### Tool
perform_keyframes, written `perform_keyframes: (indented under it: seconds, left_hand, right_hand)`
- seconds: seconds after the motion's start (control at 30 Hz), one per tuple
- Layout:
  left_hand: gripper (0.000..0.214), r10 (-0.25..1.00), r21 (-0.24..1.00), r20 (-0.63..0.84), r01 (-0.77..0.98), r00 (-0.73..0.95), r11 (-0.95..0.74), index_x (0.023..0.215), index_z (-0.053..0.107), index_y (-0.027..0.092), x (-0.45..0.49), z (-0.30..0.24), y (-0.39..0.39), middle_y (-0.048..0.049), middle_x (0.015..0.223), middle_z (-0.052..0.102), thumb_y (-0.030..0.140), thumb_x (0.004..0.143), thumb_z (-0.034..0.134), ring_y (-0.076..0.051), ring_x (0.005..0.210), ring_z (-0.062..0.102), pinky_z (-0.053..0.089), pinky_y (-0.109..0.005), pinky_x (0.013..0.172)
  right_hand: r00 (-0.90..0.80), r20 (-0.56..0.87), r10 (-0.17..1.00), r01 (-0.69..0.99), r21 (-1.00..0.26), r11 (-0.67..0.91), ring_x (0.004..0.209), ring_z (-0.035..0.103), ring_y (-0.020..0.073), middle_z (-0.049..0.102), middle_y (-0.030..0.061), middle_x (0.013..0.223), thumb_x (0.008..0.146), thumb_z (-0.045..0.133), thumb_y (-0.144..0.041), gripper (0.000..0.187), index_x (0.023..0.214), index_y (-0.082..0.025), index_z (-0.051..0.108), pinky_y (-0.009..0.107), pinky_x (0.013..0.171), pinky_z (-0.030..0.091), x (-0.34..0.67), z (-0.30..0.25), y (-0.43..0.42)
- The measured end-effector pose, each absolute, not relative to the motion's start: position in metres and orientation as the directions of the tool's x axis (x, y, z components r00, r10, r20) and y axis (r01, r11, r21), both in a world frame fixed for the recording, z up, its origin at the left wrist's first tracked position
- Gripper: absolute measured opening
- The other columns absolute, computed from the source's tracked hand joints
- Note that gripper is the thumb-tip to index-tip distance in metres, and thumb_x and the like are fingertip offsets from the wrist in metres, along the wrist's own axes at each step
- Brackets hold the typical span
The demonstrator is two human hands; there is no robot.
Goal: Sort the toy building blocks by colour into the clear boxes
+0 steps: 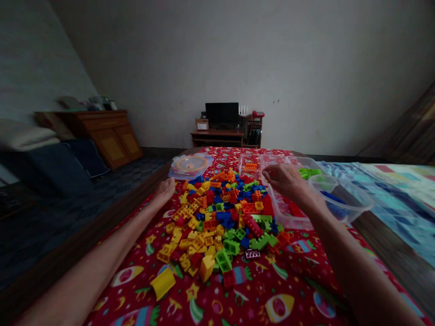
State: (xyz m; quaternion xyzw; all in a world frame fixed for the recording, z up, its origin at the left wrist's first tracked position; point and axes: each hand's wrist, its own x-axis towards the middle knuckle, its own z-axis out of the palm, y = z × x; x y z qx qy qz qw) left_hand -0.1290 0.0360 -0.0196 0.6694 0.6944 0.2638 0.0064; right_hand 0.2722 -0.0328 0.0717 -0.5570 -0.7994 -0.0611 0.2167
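Note:
A heap of plastic building bricks (204,240) in yellow, orange, red, blue and green covers the middle of the table. My left hand (165,189) rests at the heap's far left side, close to the stacked clear lids (190,165). Its fingers are curled in, and what they may hold is hidden. Over the clear divided box (292,222) hovers my right hand (281,177), fingers together and pointing left and down; anything in its grip is out of sight. Orange bricks (250,167), green bricks (309,173) and red bricks (295,209) lie in separate clear compartments.
A round clear tub (363,204) with blue bricks stands right of the box. The red patterned cloth (244,303) covers the table. A bed (401,194) borders the right side. Beyond are a desk with a monitor (222,114) and a wooden cabinet (115,140).

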Motion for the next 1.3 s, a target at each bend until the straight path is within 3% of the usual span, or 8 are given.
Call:
perform_keyframes:
  seconds: [0.17, 0.33, 0.53, 0.73, 0.97, 1.13, 1.3]
  left_hand:
    - [0.06, 0.96, 0.419, 0.273, 0.906, -0.06, -0.062, 0.113, 0.063, 0.012, -0.114, -0.03, 0.04, -0.0159, 0.122, 0.065, 0.044, 0.088, 0.019, -0.027, 0.117, 0.058, 0.046, -0.039, 0.098]
    - [0.068, 0.956, 0.542, 0.282, 0.81, 0.073, -0.222, 0.122, 0.059, 0.011, -0.079, -0.026, 0.042, -0.014, 0.133, 0.058, 0.053, 0.088, 0.018, -0.026, 0.125, 0.052, 0.04, -0.039, 0.106]
    - [0.074, 0.903, 0.47, 0.331, 0.781, 0.275, -0.41, 0.125, 0.057, 0.012, -0.045, -0.012, 0.033, -0.0159, 0.129, 0.061, 0.068, 0.082, 0.034, -0.028, 0.119, 0.056, 0.041, -0.042, 0.104]
    - [0.053, 0.77, 0.36, 0.424, 0.691, 0.477, -0.627, 0.107, 0.067, 0.014, -0.017, 0.015, 0.011, -0.0153, 0.126, 0.062, 0.054, 0.086, 0.04, -0.028, 0.121, 0.054, 0.038, -0.045, 0.107]
    - [0.036, 0.695, 0.408, 0.261, 0.576, 0.67, -0.708, 0.109, 0.068, 0.023, 0.006, 0.038, -0.022, -0.0039, 0.112, 0.071, 0.039, 0.089, 0.043, -0.019, 0.102, 0.065, 0.049, -0.032, 0.094]
    - [0.031, 0.744, 0.403, 0.394, 0.627, 0.539, -0.667, 0.103, 0.07, 0.02, 0.004, 0.029, -0.016, -0.006, 0.108, 0.071, 0.03, 0.086, 0.046, -0.022, 0.101, 0.065, 0.048, -0.036, 0.096]
    - [0.045, 0.728, 0.278, 0.41, 0.685, 0.549, -0.673, 0.127, 0.056, 0.016, 0.003, 0.001, -0.002, -0.0107, 0.132, 0.059, 0.024, 0.083, 0.053, -0.024, 0.123, 0.052, 0.038, -0.042, 0.108]
  right_hand:
    - [-0.299, 0.419, 0.857, 0.906, -0.157, 0.393, 0.048, 0.031, 0.0078, 0.051, 0.0014, 0.057, 0.087, 0.045, -0.022, 0.028, 0.064, -0.017, 0.061, 0.028, 0.054, 0.02, 0.27, 0.066, -0.031]
    - [-0.318, 0.392, 0.864, 0.903, -0.152, 0.401, 0.049, 0.031, 0.0078, 0.052, 0.0023, 0.057, 0.087, 0.045, -0.022, 0.029, 0.063, -0.016, 0.06, 0.028, 0.054, 0.021, 0.267, 0.064, -0.031]
    - [-0.336, 0.365, 0.868, 0.903, -0.139, 0.408, 0.048, 0.029, 0.0076, 0.048, 0.001, 0.054, 0.086, 0.044, -0.02, 0.029, 0.062, -0.016, 0.059, 0.029, 0.053, 0.018, 0.262, 0.065, -0.034]
    - [-0.348, 0.338, 0.874, 0.908, -0.109, 0.404, 0.048, 0.029, 0.0071, 0.049, 0.0012, 0.057, 0.083, 0.045, -0.016, 0.024, 0.065, -0.016, 0.06, 0.028, 0.053, 0.019, 0.256, 0.055, -0.03]
    - [-0.443, 0.228, 0.867, 0.881, -0.066, 0.468, 0.049, 0.031, 0.0075, 0.052, 0.002, 0.057, 0.081, 0.046, -0.01, 0.021, 0.07, -0.015, 0.063, 0.027, 0.051, 0.021, 0.245, 0.044, -0.032]
    - [-0.52, 0.228, 0.823, 0.833, -0.077, 0.548, 0.054, 0.041, 0.0088, 0.061, 0.005, 0.068, 0.086, 0.047, -0.014, 0.02, 0.082, -0.015, 0.066, 0.026, 0.053, 0.025, 0.231, 0.033, -0.035]
    - [-0.653, 0.312, 0.691, 0.716, -0.044, 0.697, 0.08, 0.057, 0.0153, 0.067, 0.0116, 0.1, 0.085, 0.045, -0.007, 0.03, 0.108, -0.013, 0.063, 0.025, 0.068, 0.04, 0.215, 0.011, -0.029]
